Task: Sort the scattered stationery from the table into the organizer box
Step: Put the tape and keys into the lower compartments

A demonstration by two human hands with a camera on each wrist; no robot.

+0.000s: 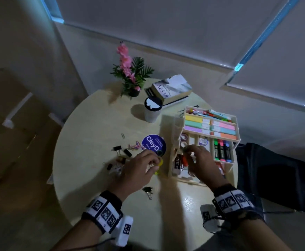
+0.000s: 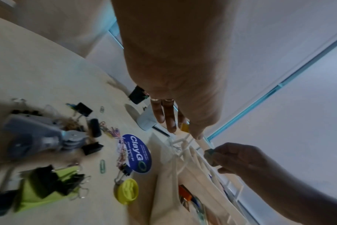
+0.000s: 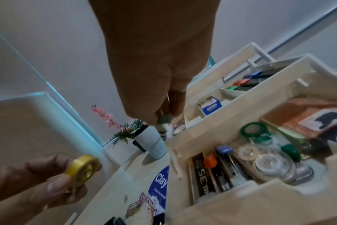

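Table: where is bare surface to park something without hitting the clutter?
Bare tabletop lies left of the cup and beyond the binder clips, plus a near strip by the lone clip. Crowded: around the blue round card beside the organizer box.

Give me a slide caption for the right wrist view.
Left hand pinches a yellow tape roll while the right hand holds a small item over the open organizer box.

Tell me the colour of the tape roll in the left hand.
Yellow tape roll, clearest in the right wrist view.
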